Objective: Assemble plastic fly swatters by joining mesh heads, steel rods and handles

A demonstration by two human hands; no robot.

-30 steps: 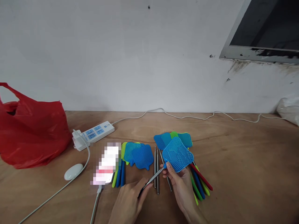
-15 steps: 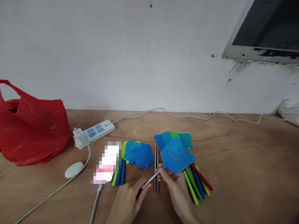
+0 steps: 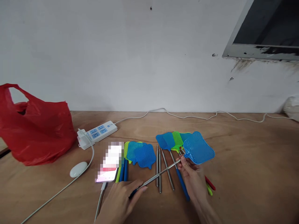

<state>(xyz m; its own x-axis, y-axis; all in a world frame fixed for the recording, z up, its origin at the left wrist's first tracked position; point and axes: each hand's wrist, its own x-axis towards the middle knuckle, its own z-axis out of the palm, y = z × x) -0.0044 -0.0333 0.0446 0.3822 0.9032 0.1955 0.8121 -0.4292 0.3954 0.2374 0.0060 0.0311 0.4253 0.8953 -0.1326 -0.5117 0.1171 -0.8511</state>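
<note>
A fly swatter with a blue mesh head [image 3: 199,148] and a telescopic metal rod [image 3: 161,173] is held between both hands, slanting up to the right. My left hand [image 3: 120,199] is closed on its dark blue handle. My right hand [image 3: 192,177] pinches the rod just below the head. Under and behind my right hand lies a fan of swatters with blue and green heads [image 3: 177,140]; their handles are partly hidden. Several loose metal rods [image 3: 158,171] lie in the middle. Left of them sit blue swatter heads [image 3: 145,155] and blue and yellow-green handles [image 3: 123,171].
A lit phone [image 3: 108,168], its screen blurred out, lies left of the handles with a cable [image 3: 99,199] plugged in. Behind it are a white power strip [image 3: 100,133], a white oval device [image 3: 78,169] and a red plastic bag [image 3: 42,130]. A thin cord [image 3: 187,117] runs along the wall.
My right hand has moved right and slightly up with the swatter head, and the rod between my hands is now much longer. My left hand has shifted slightly left and down.
</note>
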